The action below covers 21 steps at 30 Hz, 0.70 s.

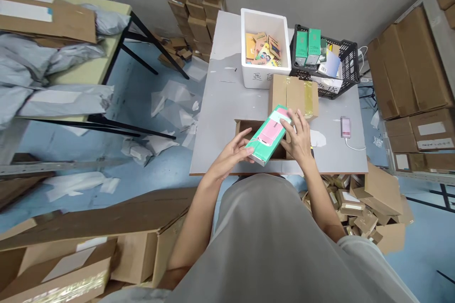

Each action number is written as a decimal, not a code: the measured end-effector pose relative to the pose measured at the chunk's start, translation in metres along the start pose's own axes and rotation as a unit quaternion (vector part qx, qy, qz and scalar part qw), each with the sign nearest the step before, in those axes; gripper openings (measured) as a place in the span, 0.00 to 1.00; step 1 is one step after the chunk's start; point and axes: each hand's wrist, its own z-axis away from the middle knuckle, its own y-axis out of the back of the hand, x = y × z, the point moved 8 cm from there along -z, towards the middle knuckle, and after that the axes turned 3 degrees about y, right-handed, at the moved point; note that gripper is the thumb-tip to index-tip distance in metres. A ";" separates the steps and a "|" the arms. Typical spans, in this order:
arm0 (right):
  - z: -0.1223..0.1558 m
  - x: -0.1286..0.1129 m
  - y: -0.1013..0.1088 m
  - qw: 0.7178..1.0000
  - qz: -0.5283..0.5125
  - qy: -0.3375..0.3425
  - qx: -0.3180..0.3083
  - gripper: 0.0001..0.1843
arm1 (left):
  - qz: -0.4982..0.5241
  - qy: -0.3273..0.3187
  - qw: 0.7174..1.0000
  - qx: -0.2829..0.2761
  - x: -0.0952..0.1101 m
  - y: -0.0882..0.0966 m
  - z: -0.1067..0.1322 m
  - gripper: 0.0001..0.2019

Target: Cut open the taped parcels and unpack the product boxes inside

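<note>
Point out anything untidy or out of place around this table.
White sheets lie strewn across the floor left of the table, and cartons are heaped in a jumble at its near right corner, which looks untidy. The green box shows no clear damage.

At the far edge of my grey table (222, 99), I note a white foam box (261, 76) with handwriting on its front, holding mostly yellow printed packs (265, 52). Just right of it stands a black plastic crate (351, 68) containing upright green boxes (314, 45). Nearer me on the right lies a smartphone (346, 127), a white cable (355, 147) at its lower end. To my left, a cream-topped table (92, 68) bears grey mailer bags (67, 99) and a labelled flat carton (71, 19). Small cartons (199, 28) are stacked against the wall. White sheets (80, 184) litter the blue floor (142, 184). Low on my right I observe heaped cartons (355, 203).
</note>
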 end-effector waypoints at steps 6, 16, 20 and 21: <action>0.009 -0.007 -0.016 0.960 -0.259 -0.099 0.044 0.35 | 0.066 -0.081 0.993 -0.056 0.032 0.013 0.002 0.42; 0.027 -0.055 -0.087 0.500 -0.776 -0.384 -0.025 0.39 | 0.166 -0.032 0.982 -0.078 0.004 -0.027 -0.042 0.36; 0.031 -0.073 -0.097 0.476 -0.786 -0.386 -0.075 0.40 | 0.205 -0.012 0.975 -0.081 0.000 -0.041 -0.051 0.38; 0.031 -0.074 -0.097 0.488 -0.782 -0.378 -0.084 0.40 | 0.207 -0.011 0.976 -0.073 0.000 -0.039 -0.053 0.38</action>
